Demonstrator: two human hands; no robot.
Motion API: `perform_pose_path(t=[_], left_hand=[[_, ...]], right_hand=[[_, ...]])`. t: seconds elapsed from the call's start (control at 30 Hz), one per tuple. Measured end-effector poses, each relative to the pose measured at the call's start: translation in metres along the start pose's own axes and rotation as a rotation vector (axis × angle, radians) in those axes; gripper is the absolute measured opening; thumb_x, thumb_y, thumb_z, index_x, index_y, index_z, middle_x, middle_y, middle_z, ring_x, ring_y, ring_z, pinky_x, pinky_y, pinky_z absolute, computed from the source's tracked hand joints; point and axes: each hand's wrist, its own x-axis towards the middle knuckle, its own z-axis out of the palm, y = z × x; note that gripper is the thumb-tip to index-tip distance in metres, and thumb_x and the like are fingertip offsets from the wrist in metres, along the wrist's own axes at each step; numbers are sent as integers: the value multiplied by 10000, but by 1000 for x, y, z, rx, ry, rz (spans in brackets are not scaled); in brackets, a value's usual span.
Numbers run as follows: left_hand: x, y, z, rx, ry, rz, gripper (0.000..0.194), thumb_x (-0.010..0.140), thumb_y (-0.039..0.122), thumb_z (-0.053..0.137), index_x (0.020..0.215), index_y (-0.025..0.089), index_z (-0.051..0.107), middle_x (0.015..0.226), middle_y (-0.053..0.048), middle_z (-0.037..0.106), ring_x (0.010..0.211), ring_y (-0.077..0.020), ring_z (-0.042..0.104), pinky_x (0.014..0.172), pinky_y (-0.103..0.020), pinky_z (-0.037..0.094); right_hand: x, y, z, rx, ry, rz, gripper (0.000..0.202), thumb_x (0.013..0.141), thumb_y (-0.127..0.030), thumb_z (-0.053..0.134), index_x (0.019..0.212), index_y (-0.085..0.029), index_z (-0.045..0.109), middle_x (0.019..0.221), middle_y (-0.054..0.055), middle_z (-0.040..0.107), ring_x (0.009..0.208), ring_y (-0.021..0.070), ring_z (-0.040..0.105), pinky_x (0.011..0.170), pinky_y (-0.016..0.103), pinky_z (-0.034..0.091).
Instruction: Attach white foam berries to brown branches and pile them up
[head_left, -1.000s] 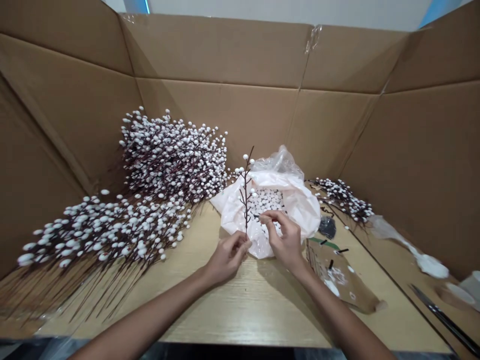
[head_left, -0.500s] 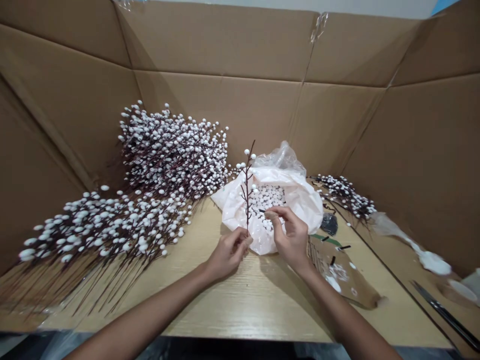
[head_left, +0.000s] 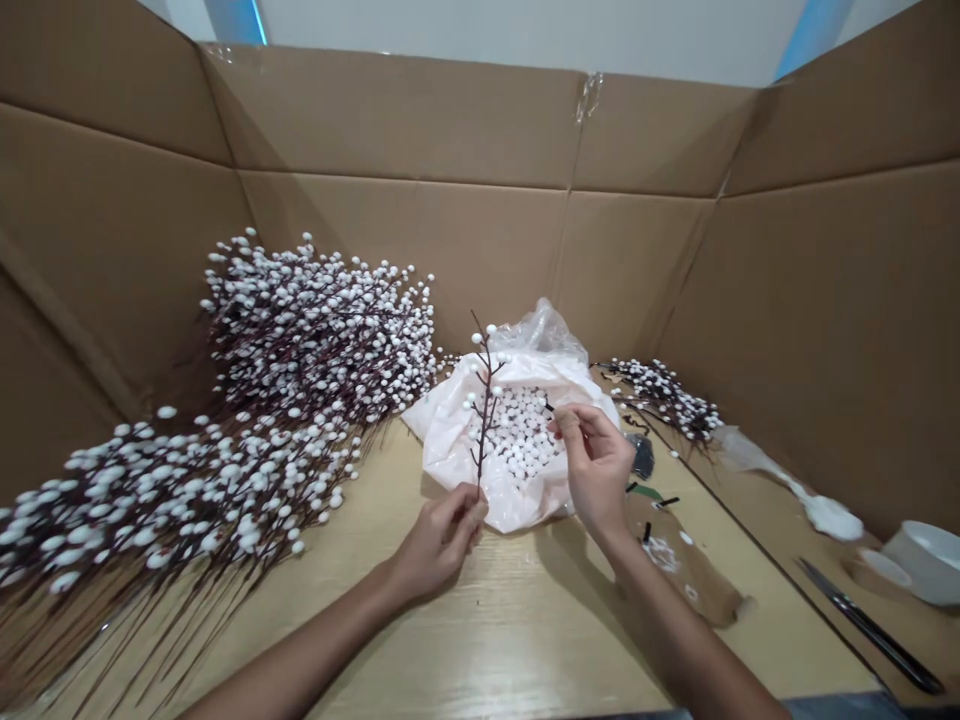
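In my left hand (head_left: 442, 538), closed near the table's front, is the lower end of a brown artificial berry branch (head_left: 486, 410). The branch stands nearly upright, with white berries on some twigs and other twig tips bare. My right hand (head_left: 600, 455) is pinched to the right of it, above the bag. A short black stick (head_left: 550, 407) pokes out from its fingertips; the rest is hidden by the fingers. Behind the branch lies an open white plastic bag (head_left: 446, 440) full of loose white berries (head_left: 525, 440).
Finished-looking berry branches lie in a large pile (head_left: 322, 330) and a nearer bunch (head_left: 187, 490) at left. A smaller bunch (head_left: 667, 395) is at right. Cardboard (head_left: 697, 570) with black sticks, scissors (head_left: 862, 620) and a tape roll (head_left: 926, 560) lie right. Cardboard walls (head_left: 405, 120) surround the table.
The view has tilted up and shifted right. My right hand with the black stick has moved away from the branch; the branch, still in my left hand, has turned and leans slightly left.
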Motion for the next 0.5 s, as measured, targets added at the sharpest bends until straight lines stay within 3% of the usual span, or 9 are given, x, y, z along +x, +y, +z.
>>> perform_pose_path(t=[0.2,0.5], left_hand=[[-2,0,0,55,-49,8,229,943,349,366,836,179,476,608,22,482,521,-112,454,511,-220,379],[-1,4,0,83,-90,43,216,946,308,365,818,173,475,619,25,473,535,-101,434,513,-205,359]], right_hand=[[0,-1,-2,-61,-111,-22,111,823,-269,583,793,-170,622,723,37,640,693,153,602,630,273,492],[-1,-2,-3,-81,-124,-131,65,824,-189,580,827,-170,642,770,37,662,717,149,612,646,276,499]])
